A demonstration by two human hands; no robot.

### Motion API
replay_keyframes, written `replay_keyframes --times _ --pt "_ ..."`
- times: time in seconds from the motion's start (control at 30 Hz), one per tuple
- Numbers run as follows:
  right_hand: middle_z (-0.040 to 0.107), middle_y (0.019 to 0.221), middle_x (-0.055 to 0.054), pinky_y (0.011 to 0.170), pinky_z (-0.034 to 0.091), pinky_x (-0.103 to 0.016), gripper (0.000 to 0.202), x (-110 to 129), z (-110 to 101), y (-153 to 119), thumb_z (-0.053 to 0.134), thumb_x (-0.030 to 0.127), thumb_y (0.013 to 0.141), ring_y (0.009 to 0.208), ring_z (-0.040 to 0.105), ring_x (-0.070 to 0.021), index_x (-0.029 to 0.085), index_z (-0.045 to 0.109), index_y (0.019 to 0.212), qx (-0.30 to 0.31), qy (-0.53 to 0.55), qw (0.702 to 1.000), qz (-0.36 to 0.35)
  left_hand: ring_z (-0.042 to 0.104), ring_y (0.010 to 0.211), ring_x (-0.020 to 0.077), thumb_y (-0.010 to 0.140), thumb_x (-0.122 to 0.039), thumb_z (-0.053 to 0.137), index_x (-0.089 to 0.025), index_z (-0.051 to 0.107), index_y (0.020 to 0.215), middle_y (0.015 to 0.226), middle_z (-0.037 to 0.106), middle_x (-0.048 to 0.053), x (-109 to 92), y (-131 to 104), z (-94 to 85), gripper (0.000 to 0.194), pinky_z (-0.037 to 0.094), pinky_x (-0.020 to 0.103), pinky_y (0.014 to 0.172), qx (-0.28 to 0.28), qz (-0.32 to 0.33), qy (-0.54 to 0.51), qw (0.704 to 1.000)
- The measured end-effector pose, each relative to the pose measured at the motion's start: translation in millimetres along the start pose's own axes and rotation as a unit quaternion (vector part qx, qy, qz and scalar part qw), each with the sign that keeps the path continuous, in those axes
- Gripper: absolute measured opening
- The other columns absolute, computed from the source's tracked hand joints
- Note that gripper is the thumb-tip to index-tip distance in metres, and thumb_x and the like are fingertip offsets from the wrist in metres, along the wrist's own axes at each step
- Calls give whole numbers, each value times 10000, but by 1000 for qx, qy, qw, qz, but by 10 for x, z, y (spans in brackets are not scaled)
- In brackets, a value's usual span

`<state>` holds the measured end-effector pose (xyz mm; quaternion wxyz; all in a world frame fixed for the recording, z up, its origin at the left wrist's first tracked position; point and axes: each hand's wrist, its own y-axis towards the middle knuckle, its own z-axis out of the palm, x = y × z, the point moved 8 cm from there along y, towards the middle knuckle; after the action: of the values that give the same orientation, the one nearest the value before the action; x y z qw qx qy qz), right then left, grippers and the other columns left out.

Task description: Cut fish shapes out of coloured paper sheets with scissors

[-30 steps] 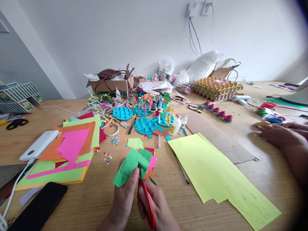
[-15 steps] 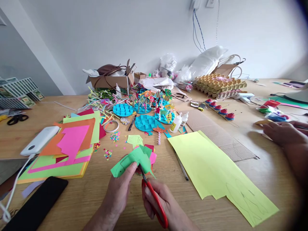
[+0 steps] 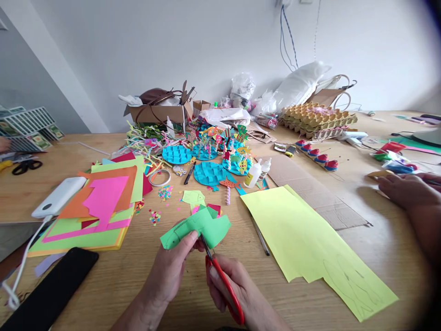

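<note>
In my left hand (image 3: pixel 174 271) I pinch a piece of green paper (image 3: pixel 188 226) with pencil lines on it. Red-handled scissors (image 3: pixel 225 287) are gripped in my right hand (image 3: pixel 232 282), and their blades meet the lower edge of the green paper. Behind the paper lies a small heap of coloured scraps (image 3: pixel 214 209), partly covered. A pale green fish-shaped cutout (image 3: pixel 193 197) rests just beyond it. To the right a large yellow-green sheet (image 3: pixel 296 234) carries a pencilled outline near its front corner, with a pen (image 3: pixel 261 236) beside its left edge.
Stacked coloured papers (image 3: pixel 110 197), a white power bank (image 3: pixel 59 197) and a black phone (image 3: pixel 55 289) lie left. Blue discs (image 3: pixel 212 174), glue bottles (image 3: pixel 253 174) and a cardboard strip (image 3: pixel 310 193) stretch across the middle. Another person's hand (image 3: pixel 406 191) is at right; egg trays (image 3: pixel 317 119) stand behind.
The green paper's right part has swung up and outward to the right. The scissors and both my hands have shifted slightly; the view has tilted a little.
</note>
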<state>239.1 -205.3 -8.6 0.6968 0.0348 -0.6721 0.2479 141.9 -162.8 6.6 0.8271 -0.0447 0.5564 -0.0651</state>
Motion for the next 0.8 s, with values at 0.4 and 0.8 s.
replay_keyframes --times 0.4,0.8 --pt "367 422 60 373 266 -185 543 -23 -22 15 367 710 733 378 340 -66 202 364 538 -6 -14 1000 -3 536 672 141 758 -252 583 -171 663 798 727 629 9 15 3 19 120 450 274 650 27 -6 16 999" --pt "365 430 59 375 284 -188 533 -36 -43 24 356 698 745 382 343 -70 205 362 542 -9 -23 1000 -12 543 620 144 684 -261 638 -160 637 679 636 620 -4 22 36 5 102 460 278 617 -12 -25 -1 1000"
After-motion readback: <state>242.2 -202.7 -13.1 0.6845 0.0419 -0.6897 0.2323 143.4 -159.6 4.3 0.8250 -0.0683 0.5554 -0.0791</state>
